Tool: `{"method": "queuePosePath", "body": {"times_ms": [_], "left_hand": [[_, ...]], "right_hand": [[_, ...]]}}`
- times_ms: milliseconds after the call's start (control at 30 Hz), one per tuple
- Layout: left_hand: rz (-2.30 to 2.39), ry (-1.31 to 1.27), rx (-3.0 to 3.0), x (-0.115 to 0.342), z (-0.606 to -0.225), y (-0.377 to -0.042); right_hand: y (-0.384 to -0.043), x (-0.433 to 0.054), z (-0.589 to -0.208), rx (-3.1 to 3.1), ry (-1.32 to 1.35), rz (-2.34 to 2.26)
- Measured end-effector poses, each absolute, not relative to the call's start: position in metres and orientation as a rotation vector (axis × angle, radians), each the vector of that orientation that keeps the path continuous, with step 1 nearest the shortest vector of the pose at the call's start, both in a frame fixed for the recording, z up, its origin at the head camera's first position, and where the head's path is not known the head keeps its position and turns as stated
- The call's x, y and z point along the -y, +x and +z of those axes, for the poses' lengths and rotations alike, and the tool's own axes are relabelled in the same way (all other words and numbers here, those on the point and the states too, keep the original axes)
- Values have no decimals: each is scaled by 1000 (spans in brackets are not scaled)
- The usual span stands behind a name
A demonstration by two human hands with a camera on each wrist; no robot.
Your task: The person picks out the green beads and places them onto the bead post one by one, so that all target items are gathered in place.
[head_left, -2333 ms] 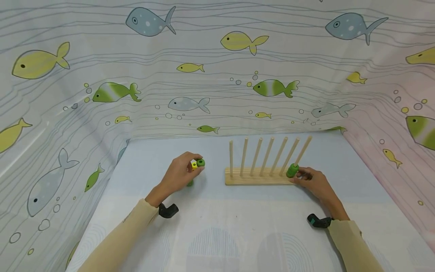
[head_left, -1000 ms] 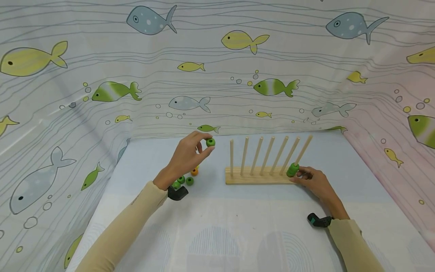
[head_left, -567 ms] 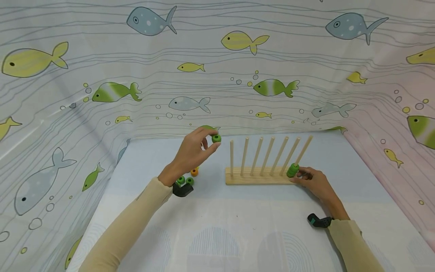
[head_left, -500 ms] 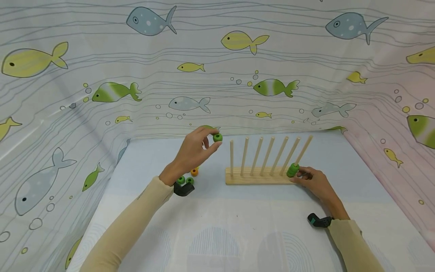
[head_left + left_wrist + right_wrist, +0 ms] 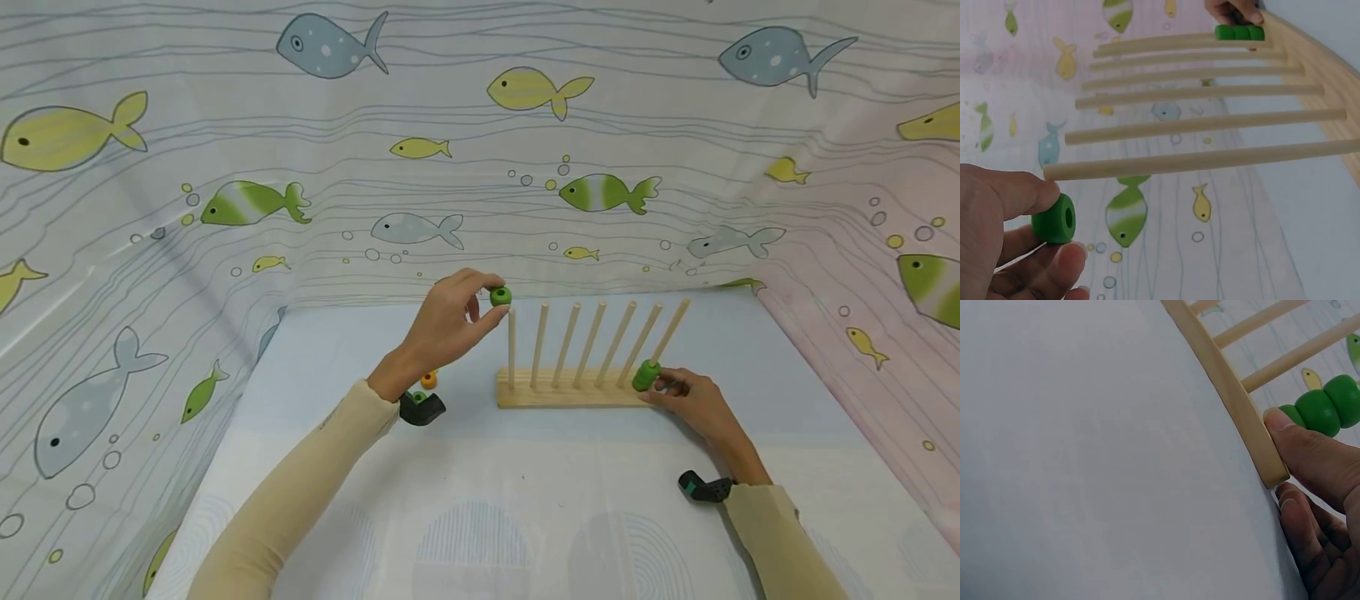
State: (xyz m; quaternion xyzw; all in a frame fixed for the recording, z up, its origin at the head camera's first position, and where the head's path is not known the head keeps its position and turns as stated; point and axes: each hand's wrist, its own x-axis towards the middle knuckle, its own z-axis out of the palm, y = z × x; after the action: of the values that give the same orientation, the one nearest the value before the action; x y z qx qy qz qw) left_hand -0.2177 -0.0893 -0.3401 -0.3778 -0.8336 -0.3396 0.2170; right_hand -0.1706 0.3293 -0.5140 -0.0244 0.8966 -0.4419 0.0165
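Note:
My left hand (image 5: 453, 317) pinches a green bead (image 5: 501, 297) between thumb and fingertips, right by the top of the leftmost peg of a wooden peg rack (image 5: 562, 401). Seen from the left wrist, the bead (image 5: 1050, 222) has its hole facing the rack and sits beside the tip of the nearest peg (image 5: 1197, 160). Three green beads (image 5: 646, 376) are stacked at the bottom of the rightmost peg; the other pegs are bare. My right hand (image 5: 697, 404) grips the right end of the base. In the right wrist view its thumb (image 5: 1310, 450) lies on the base beside the stack.
On the table left of the rack lie an orange bead (image 5: 428, 380) and a green bead (image 5: 418, 397), partly covered by the left wrist's black camera (image 5: 422, 410). A fish-printed curtain (image 5: 420, 183) stands behind and at both sides of the table.
My left hand has lifted the green bead off the table area and carried it right, up to the leftmost peg's top. My right hand has stayed at the rack's end.

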Motion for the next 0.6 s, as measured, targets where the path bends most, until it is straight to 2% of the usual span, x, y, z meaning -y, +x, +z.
{"method": "queuePosePath", "body": {"times_ms": [600], "left_hand": [[-948,-1078,2283,66,-325,-222]], "right_hand": [[-170,-327,-513,-2791,-50,-1362]]}}
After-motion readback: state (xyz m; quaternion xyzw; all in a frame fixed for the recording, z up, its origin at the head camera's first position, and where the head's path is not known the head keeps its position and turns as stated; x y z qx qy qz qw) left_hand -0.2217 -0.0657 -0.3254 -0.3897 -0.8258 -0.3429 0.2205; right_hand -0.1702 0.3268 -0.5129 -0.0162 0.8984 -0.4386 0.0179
